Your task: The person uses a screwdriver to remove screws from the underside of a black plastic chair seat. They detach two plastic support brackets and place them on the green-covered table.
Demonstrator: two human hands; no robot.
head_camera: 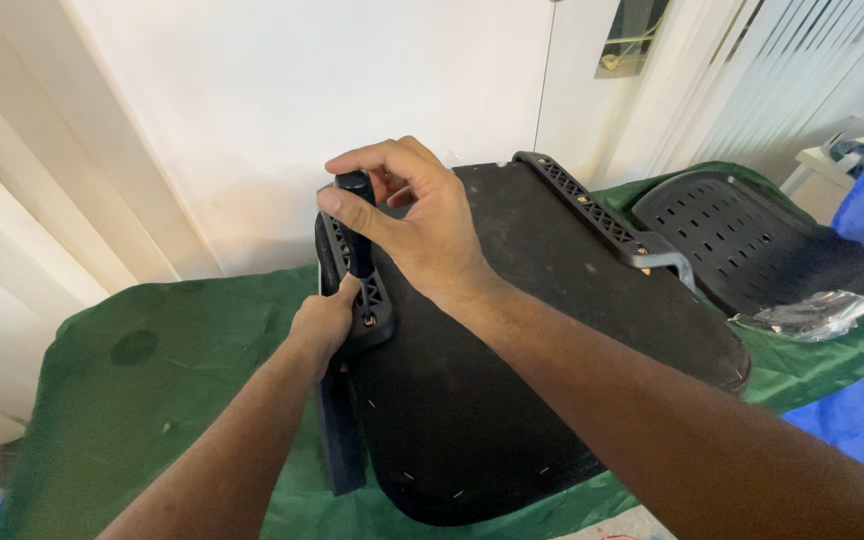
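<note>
The seat (pixel 512 340) lies underside up at centre on the green-draped worktop (pixel 152 370). The left hand (pixel 327 320) pinches the screwdriver (pixel 357 235) low, steadying its tip on an armrest bracket (pixel 372 295) screw; the right hand (pixel 412 215) wraps its handle, likely for torque. At 2 o'clock lies a perforated backrest (pixel 742 235); beyond, white walls (pixel 302 90).

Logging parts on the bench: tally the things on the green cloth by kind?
Chair seat, upside down: 1
Armrest brackets: 2
Perforated chair back: 1
Clear plastic bag: 1
Screwdriver: 1
Total: 6
</note>
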